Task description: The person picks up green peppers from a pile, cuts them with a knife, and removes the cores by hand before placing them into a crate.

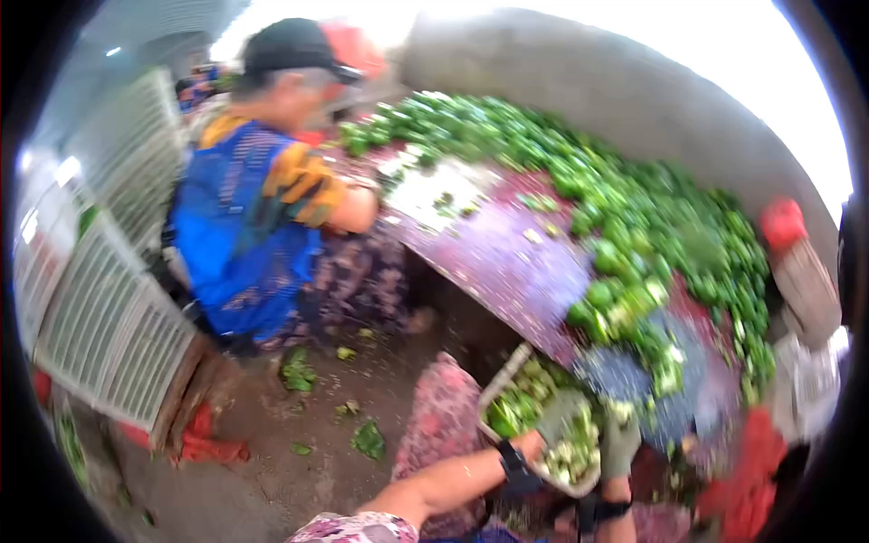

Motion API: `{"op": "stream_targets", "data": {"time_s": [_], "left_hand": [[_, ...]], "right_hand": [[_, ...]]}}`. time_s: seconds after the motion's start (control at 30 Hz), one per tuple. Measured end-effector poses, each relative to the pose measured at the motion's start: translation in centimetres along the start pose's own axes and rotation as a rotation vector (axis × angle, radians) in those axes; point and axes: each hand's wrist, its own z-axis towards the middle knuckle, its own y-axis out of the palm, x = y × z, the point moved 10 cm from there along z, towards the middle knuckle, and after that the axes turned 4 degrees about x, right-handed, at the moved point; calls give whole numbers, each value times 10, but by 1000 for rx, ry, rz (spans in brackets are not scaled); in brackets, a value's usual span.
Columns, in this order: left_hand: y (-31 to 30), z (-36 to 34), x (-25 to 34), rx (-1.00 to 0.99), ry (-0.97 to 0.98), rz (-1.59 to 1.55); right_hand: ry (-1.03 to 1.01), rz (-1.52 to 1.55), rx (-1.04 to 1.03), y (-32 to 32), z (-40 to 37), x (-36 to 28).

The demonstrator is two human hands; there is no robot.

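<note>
My left hand (559,416) wears a greyish glove and reaches over a white basket (493,398) at my lap, which holds green peppers (514,409) and pale cut pieces (575,450). Its fingers blur into the basket's contents. My right hand (620,443), also gloved, is at the basket's right side, its fingers closed round something pale green that I cannot make out. Just beyond it lie the table's edge and a dark speckled patch (614,373) beside cut green peppers (670,366).
A large heap of green peppers (625,208) runs along the table (520,262) by a concrete wall (543,68). At left sits a co-worker (253,217) in a blue vest, near white crates (113,317). Leaf scraps (368,440) lie on the floor; red bags (751,462) are at right.
</note>
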Motion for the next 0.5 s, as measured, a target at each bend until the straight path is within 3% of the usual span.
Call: {"op": "stream_targets", "data": {"time_s": [0.07,0.1,0.13,0.17,0.2,0.27,0.3,0.37,0.4,0.43,0.5], "left_hand": [[1,-18,24,-50,-112,-189],[1,-19,30,-63,-140,-259],[1,-15,37,-60,-148,-303],[-6,-1,39,-42,38,60],[-13,11,40,34,208,431],[-26,27,17,53,69,447],[-13,21,24,59,-70,184],[14,4,42,179,-331,-379],[16,-1,49,218,-281,-260],[18,-5,60,257,-228,-141],[28,-7,65,241,-245,-156]], "right_hand": [[76,43,43,-14,3,19],[-2,34,4,-13,0,17],[124,-387,-60,-16,-6,27],[39,-773,-188,-11,-9,39],[-128,-684,-205,-1,-19,18],[-20,-246,-139,-3,-22,39],[343,316,-166,12,-28,55],[502,552,-345,45,-41,35],[496,579,-324,55,-42,39],[379,412,-255,53,-37,33],[356,385,-164,47,-30,34]]}}
